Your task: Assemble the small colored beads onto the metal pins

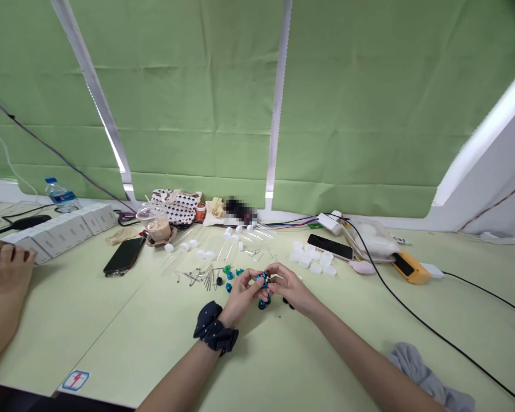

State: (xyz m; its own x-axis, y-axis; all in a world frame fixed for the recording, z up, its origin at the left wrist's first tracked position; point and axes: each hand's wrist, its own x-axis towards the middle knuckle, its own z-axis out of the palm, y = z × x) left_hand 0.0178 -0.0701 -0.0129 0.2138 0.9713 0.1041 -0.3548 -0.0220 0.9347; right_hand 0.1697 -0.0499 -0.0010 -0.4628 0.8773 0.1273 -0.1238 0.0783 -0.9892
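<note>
Centrally, a blue metallic piece (pixel 264 279) is pinched by left hand (pixel 241 293) and right hand (pixel 292 287) above a pale-green tabletop (pixel 292 366), backed by green blinds (pixel 210 86) at twelve o'clock.

No text reads for certain. On the bench (pixel 133 343), well left of the fingers (pixel 282 270), a sticker (pixel 75 380) bears an unclear red mark (pixel 76 379) framed in blue; the label (pixel 64 198) on the bottle (pixel 59 192), beyond them to the left, is too small.

Pale table (pixel 283 360), blue parts (pixel 229 288), phones (pixel 123 256)
</note>
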